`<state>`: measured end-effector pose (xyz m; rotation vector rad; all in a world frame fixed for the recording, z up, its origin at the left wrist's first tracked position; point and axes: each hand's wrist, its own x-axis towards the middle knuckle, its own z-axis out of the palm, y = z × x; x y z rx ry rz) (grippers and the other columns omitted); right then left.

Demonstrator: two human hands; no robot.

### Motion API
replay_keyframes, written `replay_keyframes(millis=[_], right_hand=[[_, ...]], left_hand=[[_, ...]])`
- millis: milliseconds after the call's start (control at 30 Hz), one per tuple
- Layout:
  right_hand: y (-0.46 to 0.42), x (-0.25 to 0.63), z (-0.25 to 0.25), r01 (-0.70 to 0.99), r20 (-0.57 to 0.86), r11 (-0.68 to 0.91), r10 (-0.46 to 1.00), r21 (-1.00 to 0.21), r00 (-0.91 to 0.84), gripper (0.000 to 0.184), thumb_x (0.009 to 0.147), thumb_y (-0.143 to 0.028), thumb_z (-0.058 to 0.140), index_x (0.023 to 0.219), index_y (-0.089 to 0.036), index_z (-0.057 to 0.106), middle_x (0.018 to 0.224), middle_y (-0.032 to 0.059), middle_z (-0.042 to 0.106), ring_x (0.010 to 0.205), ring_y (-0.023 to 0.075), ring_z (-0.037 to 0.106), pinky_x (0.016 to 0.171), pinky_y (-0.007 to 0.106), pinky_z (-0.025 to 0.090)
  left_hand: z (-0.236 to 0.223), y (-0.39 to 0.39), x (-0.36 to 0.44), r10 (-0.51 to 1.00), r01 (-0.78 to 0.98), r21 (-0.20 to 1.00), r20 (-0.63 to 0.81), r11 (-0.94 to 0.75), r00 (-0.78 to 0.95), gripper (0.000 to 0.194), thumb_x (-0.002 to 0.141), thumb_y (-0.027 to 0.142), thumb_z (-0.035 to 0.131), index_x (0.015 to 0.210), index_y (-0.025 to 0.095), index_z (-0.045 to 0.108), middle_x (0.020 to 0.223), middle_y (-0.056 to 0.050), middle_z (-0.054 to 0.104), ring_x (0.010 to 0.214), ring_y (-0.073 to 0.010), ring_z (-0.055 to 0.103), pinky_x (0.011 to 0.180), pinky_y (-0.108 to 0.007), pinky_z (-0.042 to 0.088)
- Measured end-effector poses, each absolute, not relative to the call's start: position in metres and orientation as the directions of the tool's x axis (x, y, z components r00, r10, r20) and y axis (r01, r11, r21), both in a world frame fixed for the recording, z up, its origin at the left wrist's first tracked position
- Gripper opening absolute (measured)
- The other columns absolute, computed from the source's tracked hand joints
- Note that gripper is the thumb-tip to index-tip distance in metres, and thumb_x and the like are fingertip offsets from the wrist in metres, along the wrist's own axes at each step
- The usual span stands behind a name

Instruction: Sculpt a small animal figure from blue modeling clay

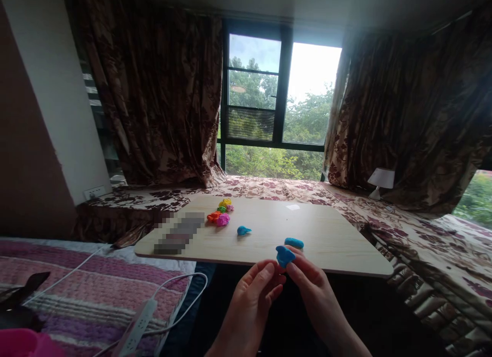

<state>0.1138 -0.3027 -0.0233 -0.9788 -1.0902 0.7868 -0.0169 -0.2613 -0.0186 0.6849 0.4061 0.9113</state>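
Note:
A flattened blue piece of modelling clay (285, 256), with pointed corners, is pinched between the thumb and fingers of my right hand (313, 282) above the table's near edge. Close to its left side is my left hand (255, 285), fingers curled and thumb against them; whether anything is between them is hidden. Just beyond my right fingers lies a thick blue clay roll (294, 242). Farther left on the table sits a blue clay drop (243, 231) with a thin tail pointing right.
The pale wooden table (326, 223) carries several yellow, green, orange and pink lumps (223, 220) and a white scrap (292, 207). A pixelated patch covers its left end. A power strip (136, 326) with cable lies left on a striped quilt (88, 290). A lamp (381, 180) stands behind right.

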Motion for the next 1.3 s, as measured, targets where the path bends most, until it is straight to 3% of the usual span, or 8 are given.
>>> replay_keyframes(millis=[200,400,500,633,867,1100,1300], right_hand=[[-0.302,0.11,-0.015,0.137,0.446,0.427,0.88,-0.894,0.165,0.026,0.087,-0.032,0.056,0.111,-0.029,0.066,0.128,0.0032,0.054,0.124,0.0233,0.044,0.1,0.035,0.04],[-0.302,0.113,-0.013,0.328,0.527,0.458,0.834,-0.826,0.162,0.029,0.088,-0.028,0.053,0.117,-0.027,0.06,0.129,0.0063,0.051,0.119,0.0238,0.048,0.093,0.037,0.046],[-0.304,0.115,-0.011,0.578,0.731,0.505,0.63,-0.641,0.261,0.029,0.084,-0.022,0.059,0.112,-0.026,0.061,0.123,0.0076,0.051,0.114,0.0248,0.05,0.094,0.044,0.044],[-0.307,0.112,-0.007,0.791,0.869,0.484,0.482,-0.374,0.116,0.018,0.08,-0.015,0.061,0.093,-0.026,0.066,0.112,0.0077,0.054,0.107,0.0253,0.05,0.091,0.046,0.044],[-0.309,0.112,0.004,0.865,0.877,0.43,0.48,-0.258,0.023,0.018,0.081,-0.013,0.059,0.094,-0.024,0.065,0.11,0.0081,0.055,0.105,0.0249,0.049,0.087,0.044,0.045],[-0.309,0.127,0.028,0.894,0.848,0.437,0.433,0.097,-0.304,0.013,0.08,-0.021,0.064,0.092,-0.026,0.066,0.105,0.0046,0.061,0.106,0.0237,0.051,0.095,0.046,0.038],[-0.305,0.13,0.038,0.871,0.784,0.461,0.471,0.172,-0.404,0.009,0.081,-0.024,0.062,0.09,-0.023,0.066,0.098,0.0027,0.065,0.105,0.0215,0.052,0.098,0.044,0.035]], left_hand=[[-0.017,-0.26,-0.019,0.733,-0.586,0.549,-0.073,0.596,0.676,0.012,0.078,0.019,0.064,0.09,0.017,0.063,0.098,-0.008,0.069,0.093,-0.0178,0.064,0.082,-0.031,0.047],[-0.015,-0.258,-0.018,0.743,-0.631,0.503,-0.034,0.591,0.668,0.018,0.079,0.014,0.062,0.097,0.017,0.062,0.098,-0.008,0.07,0.092,-0.0169,0.065,0.088,-0.033,0.047],[-0.018,-0.256,-0.014,0.799,-0.661,0.521,-0.068,0.539,0.598,0.024,0.077,0.011,0.065,0.1,0.017,0.062,0.09,-0.007,0.072,0.08,-0.0147,0.068,0.083,-0.031,0.05],[-0.018,-0.256,-0.012,0.806,-0.694,0.502,-0.013,0.517,0.591,0.02,0.077,0.008,0.064,0.097,0.015,0.064,0.091,-0.007,0.072,0.082,-0.0139,0.067,0.084,-0.028,0.05],[-0.015,-0.256,-0.013,0.802,-0.699,0.503,0.017,0.509,0.597,0.012,0.081,0.017,0.061,0.092,0.014,0.065,0.094,-0.007,0.071,0.087,-0.0156,0.066,0.086,-0.031,0.049],[-0.019,-0.255,-0.012,0.81,-0.675,0.54,-0.023,0.503,0.586,0.011,0.078,0.019,0.065,0.088,0.014,0.065,0.092,-0.007,0.071,0.087,-0.0168,0.066,0.086,-0.033,0.049],[-0.023,-0.25,-0.009,0.815,-0.636,0.571,-0.107,0.519,0.569,0.021,0.07,0.021,0.072,0.089,0.014,0.065,0.089,-0.009,0.072,0.088,-0.0206,0.067,0.086,-0.036,0.049]])
